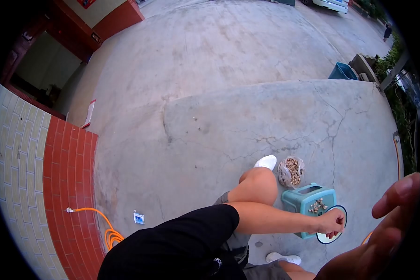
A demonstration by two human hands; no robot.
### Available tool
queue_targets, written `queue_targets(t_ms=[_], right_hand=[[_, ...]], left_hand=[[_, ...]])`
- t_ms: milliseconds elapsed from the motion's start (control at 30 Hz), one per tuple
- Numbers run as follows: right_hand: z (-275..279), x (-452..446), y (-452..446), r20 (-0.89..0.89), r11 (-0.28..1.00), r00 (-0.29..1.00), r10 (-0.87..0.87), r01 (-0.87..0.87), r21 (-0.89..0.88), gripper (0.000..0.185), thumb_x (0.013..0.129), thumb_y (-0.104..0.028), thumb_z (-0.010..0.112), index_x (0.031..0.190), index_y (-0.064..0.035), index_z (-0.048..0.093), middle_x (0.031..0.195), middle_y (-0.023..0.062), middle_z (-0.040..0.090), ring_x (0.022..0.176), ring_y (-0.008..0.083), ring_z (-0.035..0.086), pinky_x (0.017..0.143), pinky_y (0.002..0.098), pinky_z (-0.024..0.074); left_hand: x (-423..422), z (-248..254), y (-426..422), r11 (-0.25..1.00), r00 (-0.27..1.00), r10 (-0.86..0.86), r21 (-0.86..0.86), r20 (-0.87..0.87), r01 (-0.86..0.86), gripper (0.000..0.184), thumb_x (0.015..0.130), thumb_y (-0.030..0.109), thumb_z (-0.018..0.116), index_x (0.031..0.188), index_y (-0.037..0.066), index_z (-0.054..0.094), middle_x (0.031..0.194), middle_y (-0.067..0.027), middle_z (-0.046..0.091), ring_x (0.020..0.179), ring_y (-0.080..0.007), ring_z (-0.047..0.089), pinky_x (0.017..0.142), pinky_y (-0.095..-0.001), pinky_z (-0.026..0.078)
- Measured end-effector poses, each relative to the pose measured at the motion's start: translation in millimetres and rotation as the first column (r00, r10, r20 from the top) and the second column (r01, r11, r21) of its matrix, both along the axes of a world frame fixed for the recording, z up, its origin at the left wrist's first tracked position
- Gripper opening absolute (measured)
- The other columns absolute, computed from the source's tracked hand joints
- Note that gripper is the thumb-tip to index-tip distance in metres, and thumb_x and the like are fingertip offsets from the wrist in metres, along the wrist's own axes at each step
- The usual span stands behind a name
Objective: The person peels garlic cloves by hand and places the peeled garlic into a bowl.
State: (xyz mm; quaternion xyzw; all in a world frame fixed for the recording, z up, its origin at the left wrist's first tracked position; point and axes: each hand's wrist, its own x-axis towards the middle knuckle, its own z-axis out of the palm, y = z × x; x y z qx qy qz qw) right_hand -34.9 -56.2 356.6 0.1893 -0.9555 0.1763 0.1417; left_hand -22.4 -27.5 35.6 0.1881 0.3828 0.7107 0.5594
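My left hand [331, 223] has its fingers curled together over a pale, dark-rimmed dish [339, 233]; whatever they pinch is too small to make out. Beside that dish stands a teal plastic stool [291, 199], with a small heap of brownish pieces that look like peanuts [318, 206] on its top. A clear plastic bag [291, 171] full of similar pieces sits on the ground just beyond the stool. Very close to the camera, my right hand [382, 228] is raised at the lower right edge, fingers apart, with nothing seen in it.
Cracked concrete [219, 126] surrounds me. An orange cable [108, 231] is coiled by the tiled wall [70, 163] on the left, near a small blue-and-white packet [138, 218]. Toward the back right stand a blue bin [343, 71] and a white car [331, 4].
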Motion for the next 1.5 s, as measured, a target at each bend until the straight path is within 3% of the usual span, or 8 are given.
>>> queue_targets(t_ms=[733, 900, 933, 1033, 1100, 1200, 1267, 1500], right_hand=[[-16.2, 2.7, -12.7, -0.182, 0.988, 0.972, -0.152, 0.156, 0.01, 0.027, 0.098, -0.032, 0.054, 0.109, -0.0068, 0.053, 0.088, 0.0114, 0.061, 0.067, 0.0158, 0.057, 0.063, 0.0257, 0.0395], [-41.8, 11.8, -36.8, -0.299, 0.852, 0.802, -0.517, 0.517, -0.085, 0.024, 0.099, -0.029, 0.053, 0.105, -0.0055, 0.056, 0.09, 0.0111, 0.06, 0.066, 0.0151, 0.055, 0.058, 0.0243, 0.0404], [-45.8, 8.2, -13.0, -0.289, 0.925, 0.892, -0.347, 0.275, -0.262, 0.026, 0.097, -0.027, 0.057, 0.106, -0.003, 0.056, 0.088, 0.0122, 0.061, 0.063, 0.0154, 0.055, 0.056, 0.0228, 0.04], [-103.5, 17.6, 15.9, -0.275, 0.728, 0.929, -0.247, -0.009, -0.685, 0.037, 0.092, 0.0, 0.061, 0.128, 0.0082, 0.057, 0.089, 0.0138, 0.065, 0.069, 0.015, 0.057, 0.061, 0.0238, 0.0466], [-145.4, 39.9, 53.4, -0.042, 0.677, 0.936, -0.349, 0.221, -0.702, 0.027, 0.084, 0.008, 0.066, 0.111, 0.0083, 0.066, 0.085, 0.0124, 0.067, 0.075, 0.0185, 0.063, 0.069, 0.0284, 0.0491], [-210.8, 83.1, 92.9, 0.039, 0.611, 0.846, -0.531, 0.414, -0.675, 0.021, 0.091, 0.004, 0.063, 0.111, 0.0057, 0.067, 0.088, 0.0093, 0.067, 0.075, 0.0138, 0.061, 0.068, 0.0247, 0.0481], [-242.2, 113.3, 111.8, 0.177, 0.319, 0.68, -0.712, 0.537, -0.781, 0.018, 0.093, -0.002, 0.063, 0.11, 0.0045, 0.067, 0.089, 0.007, 0.066, 0.074, 0.0113, 0.059, 0.067, 0.023, 0.0474], [-291.4, 158.6, 111.3, 0.384, 0.144, 0.682, -0.623, 0.582, -0.801, 0.014, 0.095, -0.009, 0.064, 0.103, 0.0025, 0.066, 0.085, 0.0042, 0.065, 0.07, 0.0083, 0.055, 0.064, 0.0215, 0.0432]], left_hand=[[23.2, -42.3, 29.3, 0.983, 0.984, 0.169, 0.075, -0.058, -0.165, 0.014, 0.088, 0.003, 0.063, 0.078, 0.001, 0.054, 0.065, -0.0075, 0.059, 0.051, -0.0158, 0.061, 0.042, -0.0281, 0.047], [16.1, -20.2, 9.5, 0.995, 0.995, 0.102, 0.015, -0.015, -0.101, 0.014, 0.088, 0.004, 0.064, 0.078, 0.001, 0.054, 0.064, -0.0072, 0.058, 0.051, -0.0156, 0.061, 0.043, -0.0284, 0.047], [10.5, -11.4, 11.1, 0.998, 0.998, 0.059, -0.03, 0.012, -0.059, 0.014, 0.087, 0.004, 0.065, 0.078, 0.001, 0.054, 0.064, -0.007, 0.058, 0.051, -0.0154, 0.06, 0.043, -0.0283, 0.047], [9.7, -17.3, 14.3, 0.999, 0.997, 0.041, 0.027, -0.07, -0.04, 0.013, 0.086, 0.007, 0.066, 0.08, 0.002, 0.055, 0.064, -0.0067, 0.058, 0.05, -0.0133, 0.058, 0.043, -0.0273, 0.045], [-4.1, -3.1, 2.9, 0.999, 0.993, 0.039, 0.037, -0.113, -0.035, 0.014, 0.086, 0.007, 0.066, 0.08, 0.002, 0.055, 0.064, -0.0066, 0.058, 0.05, -0.0131, 0.058, 0.043, -0.0271, 0.044], [-3.0, 1.4, -3.8, 0.999, 0.993, -0.012, -0.035, -0.115, 0.008, 0.015, 0.088, 0.012, 0.067, 0.085, 0.003, 0.055, 0.067, -0.0029, 0.059, 0.052, -0.0103, 0.057, 0.045, -0.0248, 0.042], [1.8, -5.4, -0.8, 1.0, 0.99, 0.017, -0.013, -0.138, -0.019, 0.017, 0.09, 0.012, 0.067, 0.083, 0.003, 0.054, 0.066, -0.0036, 0.059, 0.051, -0.0102, 0.058, 0.043, -0.0243, 0.041], [11.8, -14.6, 11.5, 0.995, 0.974, 0.101, 0.037, -0.204, -0.096, 0.021, 0.091, 0.008, 0.069, 0.077, 0.002, 0.053, 0.063, -0.0031, 0.059, 0.049, -0.0082, 0.054, 0.042, -0.0242, 0.04]])
